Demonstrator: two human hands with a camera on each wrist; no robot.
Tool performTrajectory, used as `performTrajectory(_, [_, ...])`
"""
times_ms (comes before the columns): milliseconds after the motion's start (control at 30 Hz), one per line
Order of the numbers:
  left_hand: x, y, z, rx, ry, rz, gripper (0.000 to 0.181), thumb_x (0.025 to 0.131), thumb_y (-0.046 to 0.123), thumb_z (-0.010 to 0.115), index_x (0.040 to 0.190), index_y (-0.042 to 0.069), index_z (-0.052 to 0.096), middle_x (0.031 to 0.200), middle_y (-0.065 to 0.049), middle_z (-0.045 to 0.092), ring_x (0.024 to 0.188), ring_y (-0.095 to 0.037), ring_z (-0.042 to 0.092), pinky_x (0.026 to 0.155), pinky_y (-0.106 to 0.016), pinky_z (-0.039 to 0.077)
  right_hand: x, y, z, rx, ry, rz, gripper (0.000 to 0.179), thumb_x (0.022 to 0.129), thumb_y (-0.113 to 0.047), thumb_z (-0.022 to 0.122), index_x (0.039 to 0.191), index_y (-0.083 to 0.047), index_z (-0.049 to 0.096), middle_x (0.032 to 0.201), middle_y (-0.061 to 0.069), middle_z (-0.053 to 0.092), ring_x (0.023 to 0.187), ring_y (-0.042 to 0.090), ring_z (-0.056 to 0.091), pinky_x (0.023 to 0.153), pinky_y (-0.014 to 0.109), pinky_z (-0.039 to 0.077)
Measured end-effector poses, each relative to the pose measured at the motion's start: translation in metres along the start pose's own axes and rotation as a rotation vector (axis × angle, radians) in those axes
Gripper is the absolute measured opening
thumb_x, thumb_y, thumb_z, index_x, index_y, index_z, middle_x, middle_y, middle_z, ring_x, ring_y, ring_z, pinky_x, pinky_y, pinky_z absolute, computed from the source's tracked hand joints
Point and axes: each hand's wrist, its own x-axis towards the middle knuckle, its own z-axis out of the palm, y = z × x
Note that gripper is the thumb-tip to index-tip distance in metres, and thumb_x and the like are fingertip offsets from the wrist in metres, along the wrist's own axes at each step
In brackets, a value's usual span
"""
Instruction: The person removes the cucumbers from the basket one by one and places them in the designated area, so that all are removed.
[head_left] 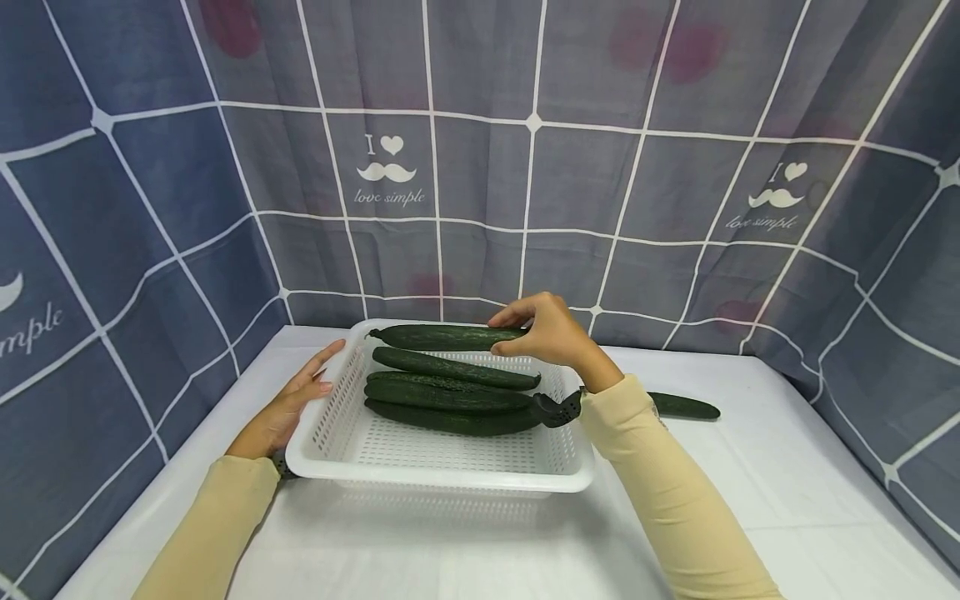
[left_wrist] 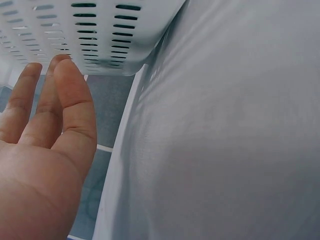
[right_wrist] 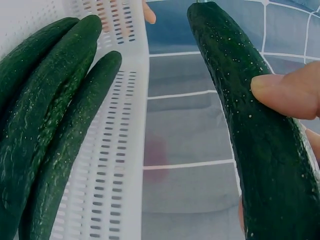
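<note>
A dark green cucumber [head_left: 442, 337] is pinched near its right end by my right hand [head_left: 553, 335], over the back rim of a white perforated plastic basket [head_left: 442, 478]. The right wrist view shows my thumb [right_wrist: 285, 92] pressed on that cucumber's skin. Inside the basket several more cucumbers [head_left: 454, 368] lie side by side, roughly left to right. My left hand [head_left: 288, 406] is at the basket's left side, fingers extended by the rim. In the left wrist view the fingers [left_wrist: 75, 95] reach up beside the slotted wall; whether they touch it, I cannot tell.
Another cucumber [head_left: 684, 406] lies on the white tablecloth [head_left: 795, 475] right of the basket, partly hidden by my right forearm. A grey-blue checked curtain [head_left: 480, 183] encloses the table at the back and both sides. Dark wrist mounts [head_left: 557, 410] sit at my cuffs.
</note>
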Motion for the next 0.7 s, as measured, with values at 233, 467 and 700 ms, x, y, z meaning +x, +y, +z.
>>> performTrajectory(233, [0.000, 0.000, 0.000, -0.013, -0.006, 0.005, 0.065, 0.109, 0.010, 0.049, 0.161, 0.048, 0.042, 0.152, 0.013, 0.050, 0.130, -0.012, 0.058, 0.097, -0.038, 0.056, -0.008, 0.005, -0.006, 0.012, 0.031, -0.028, 0.032, 0.080, -0.010, 0.092, 0.110, -0.004, 0.085, 0.106, 0.006, 0.082, 0.103, 0.025, 0.074, 0.094, 0.045, 0.056])
performTrajectory(467, [-0.001, 0.000, 0.002, -0.022, 0.001, 0.004, 0.064, 0.109, 0.010, 0.049, 0.160, 0.048, 0.044, 0.151, 0.012, 0.051, 0.129, -0.012, 0.058, 0.097, -0.038, 0.056, -0.019, 0.012, -0.016, 0.039, 0.042, -0.028, 0.033, 0.080, -0.010, 0.093, 0.111, -0.003, 0.084, 0.108, 0.009, 0.082, 0.104, 0.025, 0.074, 0.092, 0.042, 0.054])
performTrajectory(700, [-0.001, 0.000, 0.001, -0.018, 0.002, 0.004, 0.064, 0.109, 0.011, 0.050, 0.161, 0.048, 0.044, 0.150, 0.011, 0.053, 0.127, -0.013, 0.059, 0.095, -0.037, 0.057, -0.031, 0.024, -0.024, 0.029, 0.076, -0.006, 0.032, 0.080, -0.008, 0.092, 0.110, -0.003, 0.084, 0.106, 0.008, 0.081, 0.098, 0.020, 0.072, 0.089, 0.038, 0.055])
